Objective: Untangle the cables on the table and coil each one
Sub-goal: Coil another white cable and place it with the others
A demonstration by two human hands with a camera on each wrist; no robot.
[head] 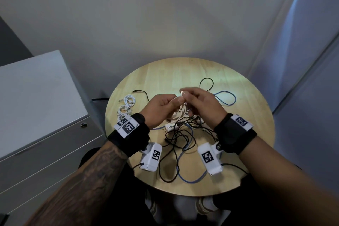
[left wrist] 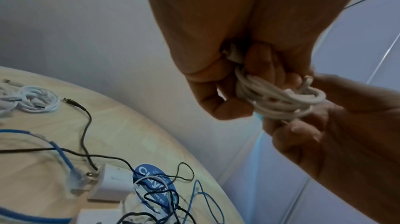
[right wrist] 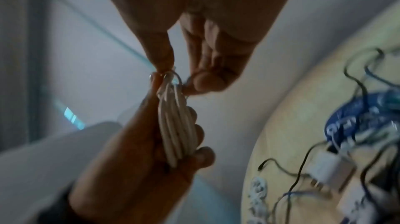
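Above the middle of the round wooden table (head: 247,115), both hands hold one white cable (head: 180,111) wound into a small coil. My left hand (head: 173,102) grips the coil (left wrist: 279,101) with its fingers curled round the loops (right wrist: 177,133). My right hand (head: 186,95) pinches the cable's end between thumb and forefinger at the top of the coil (right wrist: 169,77). Below the hands lies a tangle of black cable (head: 183,139) and blue cable (head: 192,180). A blue loop (head: 226,97) and a black loop (head: 207,84) lie farther back.
Three small white cable coils (head: 127,104) lie at the table's left edge. A white plug adapter (left wrist: 112,181) and a blue round sticker (left wrist: 151,186) sit inside the tangle. A grey drawer cabinet (head: 36,106) stands close on the left, and walls lie behind.
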